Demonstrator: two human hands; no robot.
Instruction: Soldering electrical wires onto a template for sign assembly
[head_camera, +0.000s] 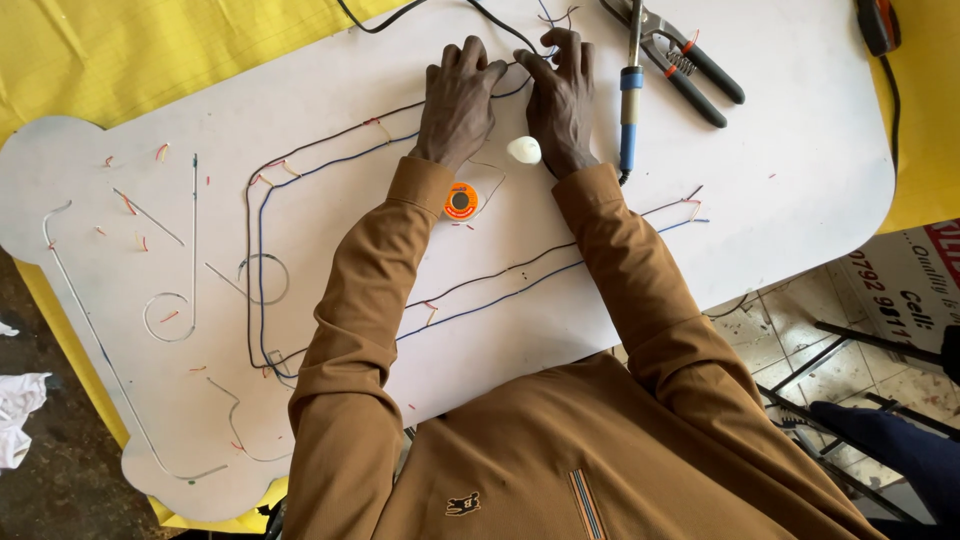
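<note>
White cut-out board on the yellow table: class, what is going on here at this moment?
A person in a brown long-sleeved shirt leans over a white shaped board. The left hand and the right hand press side by side on thin dark and blue wires routed along the board's surface. Between the wrists lie a small orange solder spool and a white lump. A blue-handled soldering iron and black-handled pliers rest untouched to the right of the hands.

A white board (760, 190) is lying over a yellow cloth (150, 50), carrying black and blue wires (330, 150) with red flecks. Brown sleeves (350, 330) are flanking an orange solder spool (461, 201), and a blue-handled soldering iron (629, 110) is resting beside black-handled pliers (690, 65).
</note>
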